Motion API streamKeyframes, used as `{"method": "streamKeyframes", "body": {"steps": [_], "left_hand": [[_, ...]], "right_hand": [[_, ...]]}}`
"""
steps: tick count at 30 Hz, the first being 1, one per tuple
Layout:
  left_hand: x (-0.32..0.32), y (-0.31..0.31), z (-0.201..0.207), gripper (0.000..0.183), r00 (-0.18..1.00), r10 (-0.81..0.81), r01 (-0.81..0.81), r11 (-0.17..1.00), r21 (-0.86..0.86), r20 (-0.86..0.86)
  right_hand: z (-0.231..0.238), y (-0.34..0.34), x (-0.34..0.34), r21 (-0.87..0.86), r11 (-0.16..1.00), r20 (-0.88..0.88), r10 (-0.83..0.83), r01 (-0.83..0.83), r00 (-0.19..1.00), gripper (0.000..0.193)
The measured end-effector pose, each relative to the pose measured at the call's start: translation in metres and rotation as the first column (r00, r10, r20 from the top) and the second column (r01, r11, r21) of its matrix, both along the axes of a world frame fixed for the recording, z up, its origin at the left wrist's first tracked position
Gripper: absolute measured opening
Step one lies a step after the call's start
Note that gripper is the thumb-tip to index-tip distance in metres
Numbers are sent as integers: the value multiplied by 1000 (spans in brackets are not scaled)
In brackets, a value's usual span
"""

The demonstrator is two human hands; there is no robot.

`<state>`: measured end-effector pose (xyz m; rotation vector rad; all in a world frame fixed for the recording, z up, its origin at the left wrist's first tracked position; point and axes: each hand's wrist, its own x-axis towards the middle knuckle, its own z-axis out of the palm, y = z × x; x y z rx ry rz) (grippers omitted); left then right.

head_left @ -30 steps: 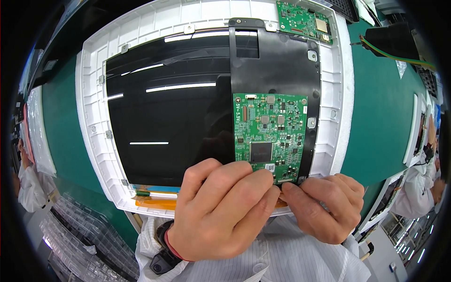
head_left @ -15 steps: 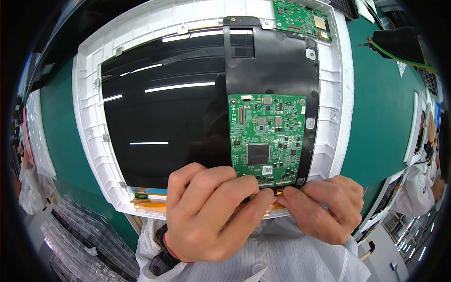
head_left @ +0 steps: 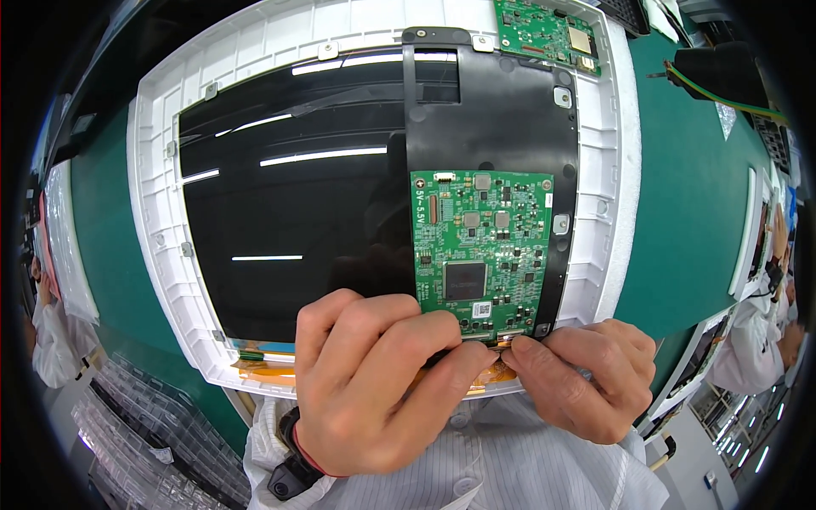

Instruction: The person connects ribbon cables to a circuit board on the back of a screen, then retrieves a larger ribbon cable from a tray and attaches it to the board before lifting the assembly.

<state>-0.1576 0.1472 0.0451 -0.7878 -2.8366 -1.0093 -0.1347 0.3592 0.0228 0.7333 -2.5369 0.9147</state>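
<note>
**Desk:** So, left to right, what does the frame show?

**Photographer:** At nine o'clock, a white plastic housing (head_left: 161, 255) lies on a green bench mat (head_left: 697, 195), a dark glossy display panel (head_left: 297, 212) seated inside it. Toward centre, a black backing plate (head_left: 493, 119) carries a green circuit board (head_left: 480, 246); a second green board (head_left: 544, 30) sits at the housing's twelve o'clock edge.

**Desk:** And the hands?

**Photographer:** Both meet at six o'clock, at the circuit board's lower edge. The left hand (head_left: 374, 382) is curled, fingertips pressed down on an orange flex ribbon (head_left: 489, 374) where it reaches the board. The right hand (head_left: 586, 382) pinches narrow, thumb and forefinger closed at the same ribbon end beside the connector.

**Desk:** How far along does it look?

**Photographer:** By my reading, the panel is in, the board is in place on its plate. The ribbon joint is the step in hand; whether it is fully seated I cannot tell, fingers cover it. Another orange ribbon (head_left: 263, 367) at seven o'clock lies flat and untouched. No rear cover is on the housing.
</note>
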Motion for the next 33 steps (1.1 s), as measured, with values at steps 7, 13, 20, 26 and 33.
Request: {"method": "streamKeyframes", "body": {"steps": [7, 13, 20, 26, 33], "left_hand": [[-2, 0, -5, 22, 998, -19, 20, 1000, 5, -57], [-1, -1, -6, 23, 997, -28, 28, 1000, -3, -76], [-1, 0, -5, 24, 996, -40, 39, 999, -4, -85], [-1, -2, 4, 23, 999, -3, 2, 1000, -30, -33], [0, -16, 3, 30, 999, 22, -23, 998, -64, -30]], "right_hand": [[-2, -1, 2, -7, 1000, -4, -22, 22, 1000, 34], [0, 0, 2, -3, 1000, 16, -10, 10, 1000, 34], [-2, 1, 2, -18, 1000, 0, 0, 0, 1000, 33], [-1, 1, 2, -16, 1000, 13, -6, 6, 1000, 32], [2, 2, 1, 4, 1000, 43, 9, -9, 999, 30]]}}
